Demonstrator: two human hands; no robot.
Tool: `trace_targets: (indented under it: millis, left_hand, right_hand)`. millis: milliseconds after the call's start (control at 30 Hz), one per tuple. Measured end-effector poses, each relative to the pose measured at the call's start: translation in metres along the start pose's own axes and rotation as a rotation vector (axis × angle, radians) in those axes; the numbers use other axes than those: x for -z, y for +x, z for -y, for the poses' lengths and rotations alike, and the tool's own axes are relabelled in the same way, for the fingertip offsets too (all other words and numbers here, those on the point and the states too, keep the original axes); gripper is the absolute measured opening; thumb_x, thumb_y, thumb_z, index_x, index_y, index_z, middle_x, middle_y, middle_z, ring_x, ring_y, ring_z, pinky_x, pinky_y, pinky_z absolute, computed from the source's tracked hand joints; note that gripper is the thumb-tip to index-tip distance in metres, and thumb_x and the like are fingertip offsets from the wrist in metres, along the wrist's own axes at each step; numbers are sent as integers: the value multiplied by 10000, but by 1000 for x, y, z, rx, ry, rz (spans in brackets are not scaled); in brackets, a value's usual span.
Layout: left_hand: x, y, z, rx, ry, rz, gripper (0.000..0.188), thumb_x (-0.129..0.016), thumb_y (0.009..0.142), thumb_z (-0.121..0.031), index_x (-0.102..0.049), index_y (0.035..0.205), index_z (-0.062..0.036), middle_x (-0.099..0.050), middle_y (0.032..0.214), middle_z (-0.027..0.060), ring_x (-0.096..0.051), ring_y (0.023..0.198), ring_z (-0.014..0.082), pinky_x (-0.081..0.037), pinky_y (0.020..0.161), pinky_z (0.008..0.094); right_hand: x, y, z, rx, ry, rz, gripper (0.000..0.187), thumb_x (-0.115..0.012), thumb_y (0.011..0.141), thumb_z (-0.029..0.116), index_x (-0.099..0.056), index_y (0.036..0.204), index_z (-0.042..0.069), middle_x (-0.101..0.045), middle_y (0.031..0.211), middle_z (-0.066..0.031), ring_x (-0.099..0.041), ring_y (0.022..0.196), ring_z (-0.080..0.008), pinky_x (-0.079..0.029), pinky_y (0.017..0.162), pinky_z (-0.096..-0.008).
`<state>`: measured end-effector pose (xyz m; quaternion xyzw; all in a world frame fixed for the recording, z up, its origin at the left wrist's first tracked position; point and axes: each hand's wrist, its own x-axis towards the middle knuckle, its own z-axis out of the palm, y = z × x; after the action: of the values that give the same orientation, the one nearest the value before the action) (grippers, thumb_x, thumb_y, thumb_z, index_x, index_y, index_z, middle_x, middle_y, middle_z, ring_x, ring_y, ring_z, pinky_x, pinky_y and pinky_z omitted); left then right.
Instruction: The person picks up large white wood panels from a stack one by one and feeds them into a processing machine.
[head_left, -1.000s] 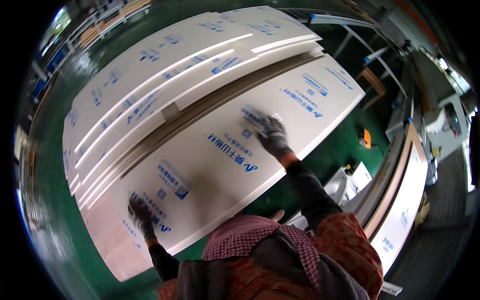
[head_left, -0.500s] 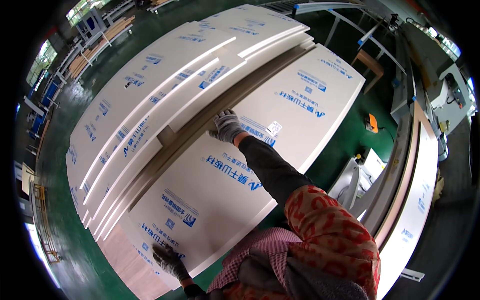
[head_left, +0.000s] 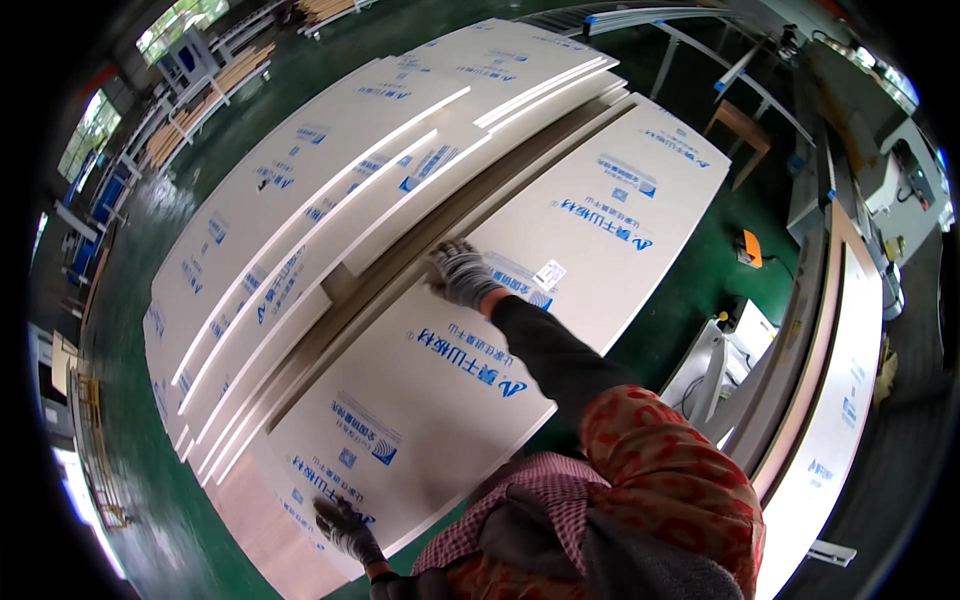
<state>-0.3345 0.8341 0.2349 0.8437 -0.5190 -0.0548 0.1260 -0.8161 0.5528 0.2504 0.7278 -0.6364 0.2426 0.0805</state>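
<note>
A long white panel (head_left: 440,430) with blue printing and a small white label lies in front of me, slanting from lower left to upper right. My right hand (head_left: 465,277), in a grey striped glove, is at its far long edge, with the fingers reaching over that edge. Near the panel's left end, my left hand (head_left: 347,532) rests on the printed face in a similar glove, fingers spread. Beyond the panel runs a brown strip of bare board (head_left: 420,235), bordered by a stack of more white panels (head_left: 330,160) with stepped edges.
A pinkish-brown board (head_left: 285,530) shows under the panel's left end. To the right are an orange foot pedal (head_left: 748,248), a white-and-grey machine part (head_left: 720,360) and a long upright panel (head_left: 835,400). A wooden frame (head_left: 740,140) stands at the far right.
The printed panel has slid slightly toward me, and a pale strip now shows along its far edge. My right hand has come nearer with it. My left hand stays on the left end.
</note>
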Motion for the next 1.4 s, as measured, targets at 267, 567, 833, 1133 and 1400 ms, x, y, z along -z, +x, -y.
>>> trace_targets:
  millis: [267, 567, 833, 1133, 1400]
  left_hand:
    - [1, -18, -1, 0, 175, -146, 515, -455, 950, -343, -435, 1310, 26, -534, 1236, 226, -504, 1068, 377, -383, 925, 462]
    - [14, -30, -6, 259, 156, -112, 683, -641, 782, -461, -432, 1321, -96, -517, 1154, 192, -495, 1036, 393, -427, 871, 483]
    - [23, -37, -12, 257, 143, -142, 694, -643, 770, -482, -450, 1304, -83, -522, 1136, 186, -504, 1020, 384, -434, 860, 466]
    - [23, -50, 10, 249, -182, -331, 434, -647, 785, -263, -573, 1155, -49, -554, 1147, 195, -532, 1041, 365, -437, 908, 433]
    - [34, -46, 113, 528, -283, -417, 445, -634, 806, -252, -564, 1170, -5, -538, 1199, 217, -523, 1114, 331, -412, 967, 360]
  right_hand:
    - [87, -170, -61, -326, -365, 80, 462, -496, 879, 294, -451, 1308, 128, -458, 1314, -161, -383, 1250, -346, -297, 1016, -519]
    - [119, -192, -112, -444, -231, 90, 543, -435, 914, 478, -451, 1358, 165, -432, 1394, -81, -354, 1299, -259, -241, 1081, -414]
    - [113, -193, -132, -414, -312, 139, 521, -387, 924, 462, -422, 1376, 207, -396, 1430, -43, -327, 1329, -239, -202, 1097, -415]
    - [130, -195, -107, -374, 72, -135, 283, -524, 909, 113, -600, 1156, -2, -598, 1189, -149, -543, 1120, -282, -409, 978, -355]
    - [133, -188, -95, -483, 160, -116, 288, -486, 904, 52, -594, 1167, 6, -597, 1195, -142, -565, 1087, -265, -450, 932, -339]
